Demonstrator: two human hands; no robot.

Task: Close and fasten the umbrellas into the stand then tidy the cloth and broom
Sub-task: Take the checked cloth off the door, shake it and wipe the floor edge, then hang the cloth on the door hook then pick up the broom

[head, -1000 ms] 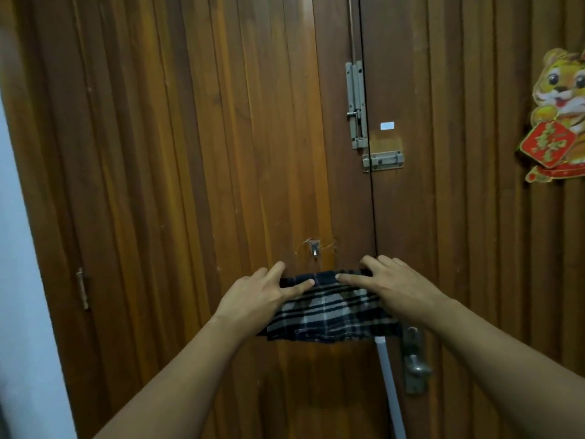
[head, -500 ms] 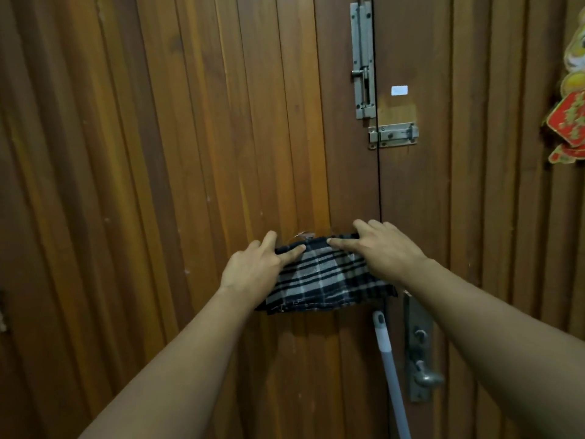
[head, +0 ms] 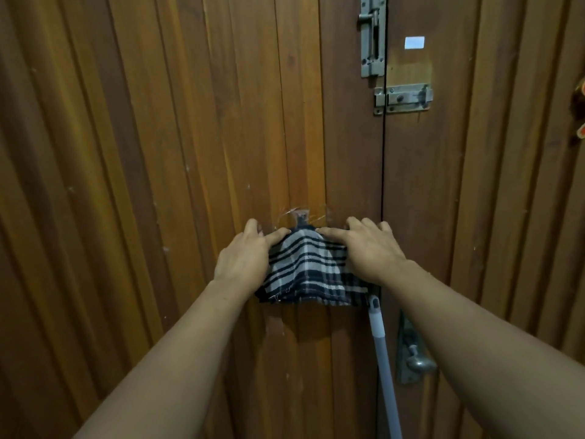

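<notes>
A dark blue and white plaid cloth hangs against the wooden door, its top edge bunched up at a small hook. My left hand pinches the cloth's upper left corner, thumb lying on its front. My right hand holds the upper right corner, with the forefinger stretched along the top edge toward the hook. A white and grey broom handle leans against the door just below the cloth's right end. No umbrella or stand is in view.
A metal lever handle sits low on the right door leaf, beside the broom handle. Two slide bolts are mounted higher up along the door seam. A sliver of a wall decoration shows at the right edge.
Both hands have carried the cloth up to the hook. Its top middle now peaks at the hook instead of lying flat. The view has moved closer to the door.
</notes>
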